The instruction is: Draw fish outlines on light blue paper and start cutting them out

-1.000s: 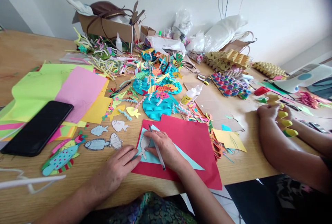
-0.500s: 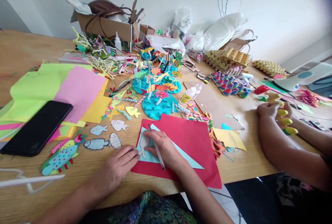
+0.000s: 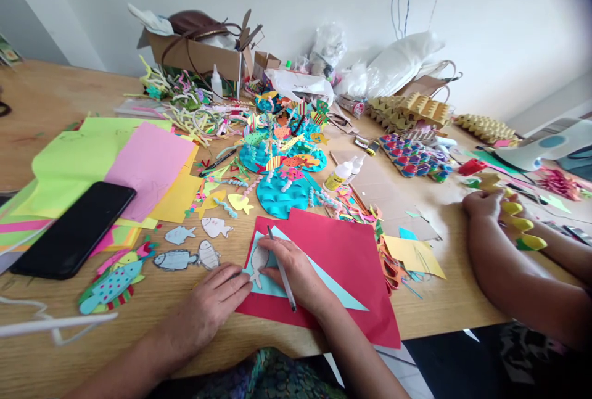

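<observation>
My right hand (image 3: pixel 291 266) is closed around a pen (image 3: pixel 285 279), its fingers resting beside a grey fish cutout (image 3: pixel 259 260). That cutout lies on a light blue paper triangle (image 3: pixel 324 291), which sits on a red sheet (image 3: pixel 342 251). With fingers stretched out flat, my left hand (image 3: pixel 221 294) presses the lower left corner of the blue paper near the fish's tail. To its left are several paper fish cutouts, among them a pale blue one (image 3: pixel 174 259) and a striped one (image 3: pixel 209 255). The pen's writing tip is hidden by my fingers.
A black phone (image 3: pixel 74 229) lies on coloured paper at left. Blue wavy bases (image 3: pixel 282 195) with paper fish stand behind the red sheet, near glue bottles (image 3: pixel 339 175). At right, another person's hands (image 3: pixel 483 208) hold a yellow-painted egg carton strip (image 3: pixel 518 224).
The whole view has shifted slightly, so things sit a little lower and further right. My hands, the pen and the fish cutout keep nearly the same places on the paper.
</observation>
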The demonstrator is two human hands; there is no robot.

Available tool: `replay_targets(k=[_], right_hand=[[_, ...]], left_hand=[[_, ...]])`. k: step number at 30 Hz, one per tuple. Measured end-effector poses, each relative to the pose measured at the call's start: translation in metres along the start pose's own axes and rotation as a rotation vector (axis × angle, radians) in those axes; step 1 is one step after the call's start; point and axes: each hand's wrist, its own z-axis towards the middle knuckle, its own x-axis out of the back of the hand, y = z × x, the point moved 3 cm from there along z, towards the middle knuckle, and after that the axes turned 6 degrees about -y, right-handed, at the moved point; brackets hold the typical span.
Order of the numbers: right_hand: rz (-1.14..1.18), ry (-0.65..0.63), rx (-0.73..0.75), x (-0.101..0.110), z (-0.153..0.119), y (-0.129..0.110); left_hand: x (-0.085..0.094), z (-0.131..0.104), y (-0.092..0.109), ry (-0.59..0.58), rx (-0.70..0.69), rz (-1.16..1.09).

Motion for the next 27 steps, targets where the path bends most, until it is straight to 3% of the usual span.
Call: replay_targets(k=[7, 16, 23, 27], right_hand=[[0.005, -0.022, 0.006, 0.0, 0.001, 0.002], [0.002, -0.029, -0.013, 0.002, 0.001, -0.002], [-0.01, -0.023, -0.007, 0.002, 0.002, -0.003], [-0.015, -0.008, -0.003, 0.002, 0.001, -0.004]], left_hand=[[0.006, 0.004, 0.001, 0.024, -0.008, 0.029], [-0.008, -0.006, -0.001, -0.021, 0.012, -0.007], [0.002, 0.0, 0.001, -0.029, -0.02, 0.039], [-0.002, -0.002, 0.0, -0.03, -0.008, 0.033]])
